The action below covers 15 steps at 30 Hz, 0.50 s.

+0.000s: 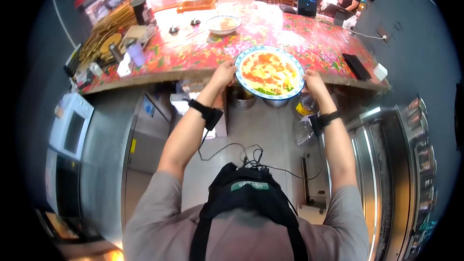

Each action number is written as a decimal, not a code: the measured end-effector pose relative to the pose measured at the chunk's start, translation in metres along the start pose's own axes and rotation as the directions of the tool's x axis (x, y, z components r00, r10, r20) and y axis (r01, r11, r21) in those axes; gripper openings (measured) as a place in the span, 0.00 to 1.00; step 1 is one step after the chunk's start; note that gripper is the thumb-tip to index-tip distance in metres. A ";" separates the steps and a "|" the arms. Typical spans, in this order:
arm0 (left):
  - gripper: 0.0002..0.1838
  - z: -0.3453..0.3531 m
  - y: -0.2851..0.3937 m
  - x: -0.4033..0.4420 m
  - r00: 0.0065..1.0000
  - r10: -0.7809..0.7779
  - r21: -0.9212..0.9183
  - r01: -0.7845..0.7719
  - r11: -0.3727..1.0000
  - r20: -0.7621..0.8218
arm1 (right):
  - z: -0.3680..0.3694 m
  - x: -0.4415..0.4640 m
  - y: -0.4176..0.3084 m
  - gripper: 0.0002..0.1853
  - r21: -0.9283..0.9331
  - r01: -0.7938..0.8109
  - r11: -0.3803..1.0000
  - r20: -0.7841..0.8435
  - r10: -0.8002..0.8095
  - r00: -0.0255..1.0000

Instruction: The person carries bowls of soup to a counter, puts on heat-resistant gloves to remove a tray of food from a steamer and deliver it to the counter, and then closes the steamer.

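Note:
Between my two hands is a large plate of food, white with a blue patterned rim. Red, yellow and white pieces cover it, with some green near its front edge. My left hand grips the rim at the left side, fingers closed on it. On the opposite side my right hand is closed on the rim. The plate is over the front edge of a counter with a red floral cover; whether it touches the counter cannot be made out. Farther back on that counter stands a patterned bowl.
A purple tumbler and a pile of brown sticks are at the counter's left. A black folder lies on its right, with a screen behind. Below are a metal pot and plastic bottles. Cables hang before my apron.

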<state>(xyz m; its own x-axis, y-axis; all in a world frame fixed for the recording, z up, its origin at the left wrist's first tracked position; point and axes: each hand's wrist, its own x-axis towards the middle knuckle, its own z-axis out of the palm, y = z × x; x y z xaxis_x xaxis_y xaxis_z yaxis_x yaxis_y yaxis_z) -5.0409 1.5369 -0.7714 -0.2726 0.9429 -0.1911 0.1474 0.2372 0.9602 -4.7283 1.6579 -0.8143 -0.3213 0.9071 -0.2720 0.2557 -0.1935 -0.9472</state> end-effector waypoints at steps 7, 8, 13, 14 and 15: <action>0.08 -0.011 0.041 0.123 0.998 0.041 0.042 -0.039 0.998 -0.047 | -0.017 0.142 -0.048 0.08 -0.003 0.064 0.998 0.032 -0.064 0.997; 0.08 -0.010 0.042 0.140 0.995 0.045 0.076 -0.038 0.996 -0.092 | -0.017 0.158 -0.056 0.08 0.015 0.049 0.999 0.031 -0.050 0.998; 0.07 -0.010 0.059 0.197 0.992 0.042 0.074 -0.033 0.997 -0.118 | -0.022 0.220 -0.088 0.07 -0.016 0.058 0.998 0.036 -0.057 0.998; 0.07 -0.008 0.060 0.205 0.989 0.061 0.081 -0.050 0.995 -0.136 | -0.025 0.232 -0.090 0.07 -0.019 0.072 0.997 0.080 -0.070 0.994; 0.07 -0.006 0.062 0.211 0.984 0.082 0.085 -0.069 0.994 -0.159 | -0.029 0.243 -0.095 0.07 -0.026 0.090 0.996 0.128 -0.086 0.988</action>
<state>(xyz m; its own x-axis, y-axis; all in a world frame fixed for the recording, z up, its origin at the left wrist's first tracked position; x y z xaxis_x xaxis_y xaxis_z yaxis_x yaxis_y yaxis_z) -5.0954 1.7493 -0.7512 -0.4072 0.9101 -0.0769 0.2462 0.1904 0.9503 -4.8042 1.9074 -0.7858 -0.4557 0.8652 -0.2093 0.2496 -0.1014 -0.9630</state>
